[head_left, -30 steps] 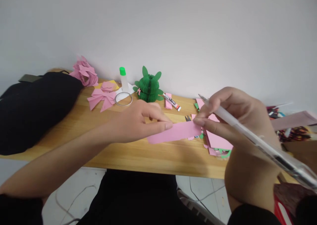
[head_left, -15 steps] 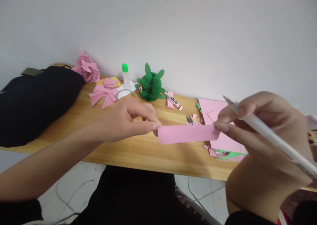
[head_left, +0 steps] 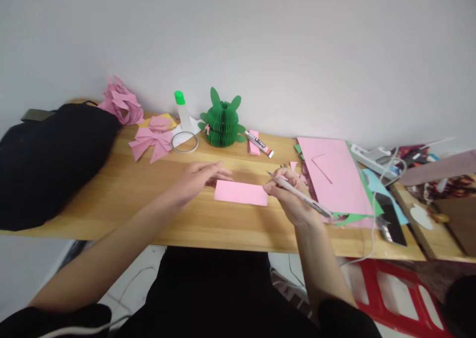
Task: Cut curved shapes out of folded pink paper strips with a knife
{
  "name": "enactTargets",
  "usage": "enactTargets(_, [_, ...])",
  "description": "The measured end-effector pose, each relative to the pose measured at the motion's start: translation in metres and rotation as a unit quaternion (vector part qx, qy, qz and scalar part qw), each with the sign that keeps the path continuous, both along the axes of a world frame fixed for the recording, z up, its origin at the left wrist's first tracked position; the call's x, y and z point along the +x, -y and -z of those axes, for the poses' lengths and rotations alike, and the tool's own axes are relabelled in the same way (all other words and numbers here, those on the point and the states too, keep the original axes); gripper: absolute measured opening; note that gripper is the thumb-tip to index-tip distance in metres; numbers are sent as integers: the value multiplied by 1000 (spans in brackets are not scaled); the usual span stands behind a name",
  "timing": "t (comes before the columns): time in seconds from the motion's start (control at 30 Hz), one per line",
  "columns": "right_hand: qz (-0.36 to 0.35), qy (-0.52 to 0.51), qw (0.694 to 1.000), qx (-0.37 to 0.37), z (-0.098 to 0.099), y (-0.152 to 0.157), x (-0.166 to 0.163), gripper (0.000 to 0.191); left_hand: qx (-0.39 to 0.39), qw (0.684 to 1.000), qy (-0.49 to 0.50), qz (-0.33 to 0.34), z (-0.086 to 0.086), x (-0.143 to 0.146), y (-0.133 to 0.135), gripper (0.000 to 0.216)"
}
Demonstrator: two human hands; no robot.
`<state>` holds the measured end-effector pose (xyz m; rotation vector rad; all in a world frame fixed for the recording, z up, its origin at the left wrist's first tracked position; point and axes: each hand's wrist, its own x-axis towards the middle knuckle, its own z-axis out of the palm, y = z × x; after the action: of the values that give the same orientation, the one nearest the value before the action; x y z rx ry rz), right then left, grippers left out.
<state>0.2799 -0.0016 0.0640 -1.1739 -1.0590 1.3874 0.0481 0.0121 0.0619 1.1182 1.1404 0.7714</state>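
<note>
A pink paper strip [head_left: 241, 192] lies flat on the wooden table [head_left: 148, 214]. My left hand [head_left: 199, 175] rests at the strip's left end with its fingers stretched out and apart. At the strip's right end my right hand [head_left: 288, 194] is closed round a white pen [head_left: 299, 194], whose tip points up and left just above the strip's top right corner.
A black bag [head_left: 48, 159] fills the table's left. Along the wall stand pink paper bows [head_left: 152, 142], a green-capped glue bottle [head_left: 183, 110], a tape ring [head_left: 185, 142], a green paper ornament [head_left: 222, 119] and a glue tube [head_left: 259, 144]. Pink sheets [head_left: 334, 174] lie right.
The pink strip, held in the air between both hands, has come down flat onto the table. My left hand let go and opened. Both hands moved away from the camera.
</note>
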Motion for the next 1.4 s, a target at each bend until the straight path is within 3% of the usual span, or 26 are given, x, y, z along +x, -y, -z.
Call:
enactTargets(0.1, [-17, -10, 999, -32, 19, 10, -7, 41, -74, 994, -4, 82, 14, 2, -1, 50])
enactTargets(0.23, [-111, 9, 992, -67, 21, 15, -7, 39, -144, 970, -6, 194, 18, 8, -8, 35])
enactTargets(0.43, [-176, -9, 979, -101, 18, 12, -7, 41, -192, 891, 87, 403, 23, 20, -8, 42])
enactTargets(0.67, [-190, -18, 977, -98, 21, 16, -2, 41, -189, 891, 110, 399, 24, 29, -1, 35])
enactTargets(0.87, [-185, -20, 979, -80, 22, 19, 10, 42, -186, 877, 122, 426, 24, 17, 3, 35])
enactTargets(1.03, [-179, -29, 981, -68, 22, 21, 18, 39, -140, 896, 117, 404, 32, 3, 7, 34])
enactTargets(1.13, [-181, -29, 981, -61, 22, 22, 17, 39, -138, 893, 120, 411, 35, -1, 8, 34])
enactTargets(1.27, [-184, -17, 982, -37, 21, 22, 16, 38, -136, 893, 126, 411, 35, -5, 10, 32])
enactTargets(1.4, [-176, -6, 984, -9, 18, 23, 17, 38, -99, 912, 113, 383, 31, -9, 12, 24])
